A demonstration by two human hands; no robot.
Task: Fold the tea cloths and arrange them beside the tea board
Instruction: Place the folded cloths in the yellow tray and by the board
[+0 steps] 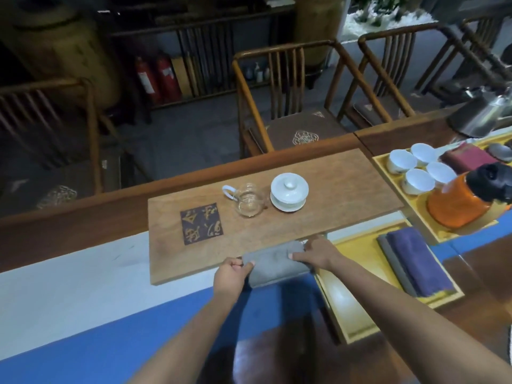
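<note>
Just beyond our hands a wooden tea board (277, 217) lies on the desk (69, 286), carrying a glass pitcher (248, 203) and, touching it on its right, a white lidded gaiwan (289, 192); a carved dark square (201, 223) sits beyond our left hand. To the right of our right hand a yellow tray (352, 245) holds a folded purple tea cloth (418, 261) lying on a grey one (393, 264). Farther right, a second yellow tray (388, 167) carries four white cups (418, 180), a red cloth (465, 159) and an orange kettle (460, 203). Wooden chairs (285, 92) stand past the desk.

We hold a folded grey tea cloth (274, 263) at the near edge of the tea board, overhanging it towards us. Our left hand (231, 275) pinches its left end, fingers curled. Our right hand (315, 252) presses on its right end, thumb laid flat across the top and the fingers at the far end.
</note>
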